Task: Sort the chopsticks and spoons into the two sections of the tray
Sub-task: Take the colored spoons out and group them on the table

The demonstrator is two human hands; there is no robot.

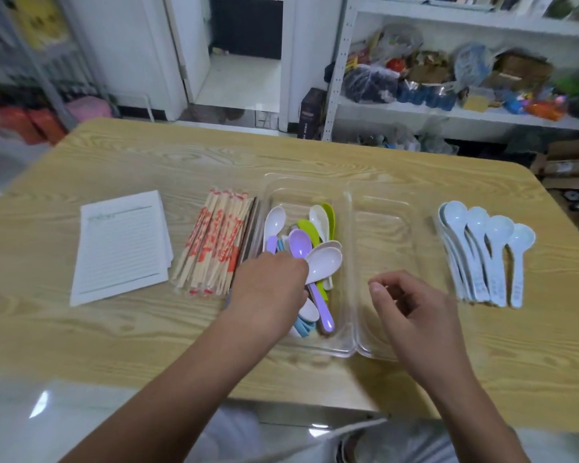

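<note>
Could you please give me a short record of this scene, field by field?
tray: clear, two sections
left section: mixed coloured spoons
chopsticks: wrapped pile on table, left of tray
pale blue spoons: on table, right of tray
left hand: on the coloured spoons, grip hidden
right hand: above right section, fingers loosely curled, holding nothing
paper sheets: left of chopsticks
</note>
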